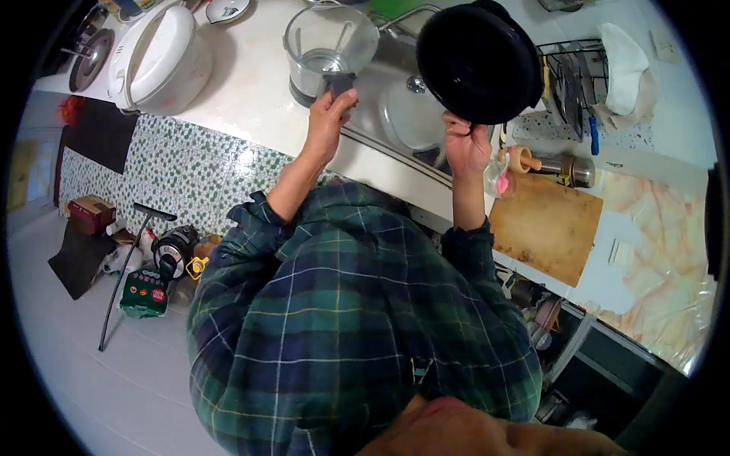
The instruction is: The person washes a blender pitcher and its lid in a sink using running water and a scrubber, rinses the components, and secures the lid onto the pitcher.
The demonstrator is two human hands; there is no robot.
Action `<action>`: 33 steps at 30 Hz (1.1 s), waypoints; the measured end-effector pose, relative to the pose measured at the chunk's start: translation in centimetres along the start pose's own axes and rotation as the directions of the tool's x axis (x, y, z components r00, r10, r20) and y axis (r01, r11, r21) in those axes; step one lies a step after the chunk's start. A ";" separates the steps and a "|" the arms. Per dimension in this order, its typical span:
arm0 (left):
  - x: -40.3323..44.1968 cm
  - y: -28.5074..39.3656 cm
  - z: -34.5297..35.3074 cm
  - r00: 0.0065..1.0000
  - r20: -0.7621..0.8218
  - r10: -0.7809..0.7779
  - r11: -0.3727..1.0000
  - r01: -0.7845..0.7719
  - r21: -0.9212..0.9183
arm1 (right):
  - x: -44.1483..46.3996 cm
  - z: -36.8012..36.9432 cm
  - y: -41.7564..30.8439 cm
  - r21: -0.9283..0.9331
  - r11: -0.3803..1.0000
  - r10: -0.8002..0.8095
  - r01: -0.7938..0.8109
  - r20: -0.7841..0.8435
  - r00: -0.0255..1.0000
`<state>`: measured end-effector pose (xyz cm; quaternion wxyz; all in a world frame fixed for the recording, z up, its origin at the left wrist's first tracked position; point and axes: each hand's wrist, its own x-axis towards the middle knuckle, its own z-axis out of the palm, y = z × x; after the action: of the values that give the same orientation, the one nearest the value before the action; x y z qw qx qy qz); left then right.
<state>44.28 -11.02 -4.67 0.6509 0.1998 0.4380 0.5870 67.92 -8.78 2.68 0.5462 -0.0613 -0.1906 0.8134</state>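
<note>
My left hand point(328, 125) is closed round the dark handle of a clear glass pot point(328, 42), which is at the counter's edge beside the sink. With its fingers pinched on the lower rim, my right hand point(466, 144) holds up a round black pan point(479, 61) over the right part of the sink. Below and between them, a clear glass lid point(411, 118) with a knob lies in the metal sink point(370, 102). The far side of the black pan hides part of the sink and tap.
A white lidded pot point(160, 64) stands on the left counter. Right of the sink are a wire rack point(574, 64) with utensils, a wooden mortar point(522, 159), a metal canister point(574, 171) and a wooden cutting board point(546, 228). A long-handled squeegee point(125, 285) leans at lower left.
</note>
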 end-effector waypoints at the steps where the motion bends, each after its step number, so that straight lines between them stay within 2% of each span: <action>1: 0.0 -0.6 -0.3 0.999 0.027 0.038 0.999 -0.037 -0.040 | -0.4 -0.6 -0.1 0.041 0.999 -0.013 0.014 -0.044 0.999; 2: -0.3 -1.0 -0.5 0.999 0.025 0.025 0.997 -0.023 -0.074 | -0.5 -0.7 -0.2 0.080 0.996 -0.024 0.031 -0.083 0.996; 5: -1.6 -2.9 -1.3 0.988 0.075 0.137 0.980 -0.124 -0.155 | -1.1 -0.9 -0.7 0.079 0.996 -0.031 0.038 -0.093 0.995; 6: -2.5 -4.2 -2.3 0.984 0.104 0.144 0.988 -0.137 -0.071 | -1.5 -1.3 -0.6 0.071 0.996 -0.037 0.044 -0.107 0.994; 8: -2.8 -4.7 -2.8 0.985 0.121 0.122 0.992 -0.117 -0.043 | -1.7 -1.2 -0.7 0.139 0.990 0.000 0.017 -0.122 0.992; 11: -3.4 -5.1 -2.6 0.987 0.070 0.144 0.988 -0.147 0.037 | -2.0 -1.3 -0.6 0.160 0.987 0.027 -0.005 -0.134 0.991; 15: -3.0 -4.7 -2.4 0.981 0.009 0.195 0.978 -0.195 0.069 | -1.6 -0.5 -0.2 0.093 0.995 0.039 -0.029 -0.107 0.994; 17: -1.9 -4.8 -2.6 0.978 0.060 0.202 0.979 -0.201 -0.030 | -1.2 0.1 0.1 0.047 0.999 0.029 -0.025 -0.095 0.995; 20: -1.7 -4.2 -2.5 0.981 0.031 0.194 0.977 -0.190 -0.095 | -0.7 1.2 0.5 0.058 0.998 0.046 -0.038 -0.133 0.990; 22: -1.7 -4.2 -2.5 0.979 0.028 0.200 0.974 -0.195 -0.113 | 0.0 1.3 0.7 0.078 0.995 0.065 -0.060 -0.073 0.995; 27: -2.6 -3.7 -1.9 0.978 0.060 0.201 0.967 -0.188 -0.175 | 0.1 -0.5 0.0 0.112 0.992 0.076 -0.065 -0.096 0.993; 30: -2.9 -4.5 -1.2 0.983 0.073 0.168 0.981 -0.159 -0.114 | 0.0 -0.7 -0.3 0.128 0.990 0.072 -0.057 -0.112 0.991; 31: -2.0 -6.0 -1.5 0.985 0.046 0.168 0.986 -0.168 0.001 | 0.1 -0.8 -0.4 0.149 0.987 0.076 -0.060 -0.108 0.991; 33: -1.0 -6.8 -1.2 0.980 0.018 0.198 0.978 -0.199 0.069 | 0.0 -1.2 -0.7 0.148 0.988 0.063 -0.050 -0.088 0.994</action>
<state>47.38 -13.84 -10.30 0.5840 0.2684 0.4327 0.6322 68.92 -8.26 1.80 0.5342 -0.0642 -0.1033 0.8366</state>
